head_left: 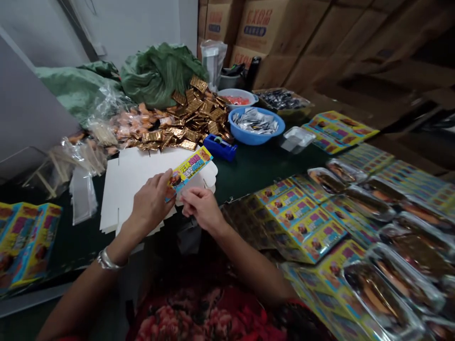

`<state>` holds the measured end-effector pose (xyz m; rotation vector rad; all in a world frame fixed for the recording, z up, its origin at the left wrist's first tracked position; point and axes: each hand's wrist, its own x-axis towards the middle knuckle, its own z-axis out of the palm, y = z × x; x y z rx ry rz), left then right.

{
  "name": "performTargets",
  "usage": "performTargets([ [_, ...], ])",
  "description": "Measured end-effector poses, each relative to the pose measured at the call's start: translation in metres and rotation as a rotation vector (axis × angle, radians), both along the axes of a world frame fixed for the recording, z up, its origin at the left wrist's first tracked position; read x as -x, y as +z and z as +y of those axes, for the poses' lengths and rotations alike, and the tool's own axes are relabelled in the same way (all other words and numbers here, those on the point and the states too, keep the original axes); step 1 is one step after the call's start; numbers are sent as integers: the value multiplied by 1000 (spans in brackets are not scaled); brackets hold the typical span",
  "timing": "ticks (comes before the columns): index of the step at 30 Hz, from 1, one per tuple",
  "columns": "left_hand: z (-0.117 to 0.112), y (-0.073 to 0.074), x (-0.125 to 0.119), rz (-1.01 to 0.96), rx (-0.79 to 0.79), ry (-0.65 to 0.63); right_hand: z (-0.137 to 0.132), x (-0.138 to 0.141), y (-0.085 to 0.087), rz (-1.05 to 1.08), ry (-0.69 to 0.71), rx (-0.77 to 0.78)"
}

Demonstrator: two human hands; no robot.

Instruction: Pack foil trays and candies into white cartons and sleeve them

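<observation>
My left hand is closed round the lower left end of a small printed carton, yellow and blue with pink lettering, held tilted up to the right. Just beside its lower edge, my right hand has its fingers curled in a pinch. Whatever sits between those fingertips, if anything, is too small to make out. Beneath both hands lies a stack of flat white card blanks. A blue tape dispenser stands just past the carton's upper end.
Gold foil packets are heaped behind the blanks, beside a green sack. A blue bowl holds silvery sachets. Filled clear trays and printed sheets cover the right side. Clear bags lie left; cardboard boxes stand behind.
</observation>
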<state>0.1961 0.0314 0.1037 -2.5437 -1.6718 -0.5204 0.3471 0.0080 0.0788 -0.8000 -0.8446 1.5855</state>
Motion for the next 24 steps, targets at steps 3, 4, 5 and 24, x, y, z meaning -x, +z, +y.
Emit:
performTargets([
  [3, -10, -3, -7, 52, -29, -53, 8, 7, -13, 0, 22, 81],
  [4, -10, -3, -8, 62, -27, -64, 10, 6, -17, -6, 39, 101],
  [5, -10, -3, -8, 65, -23, -68, 13, 4, -21, -9, 60, 113],
  [24, 8, -30, 51, -65, -188, -304, 96, -81, -37, -622, 4, 174],
])
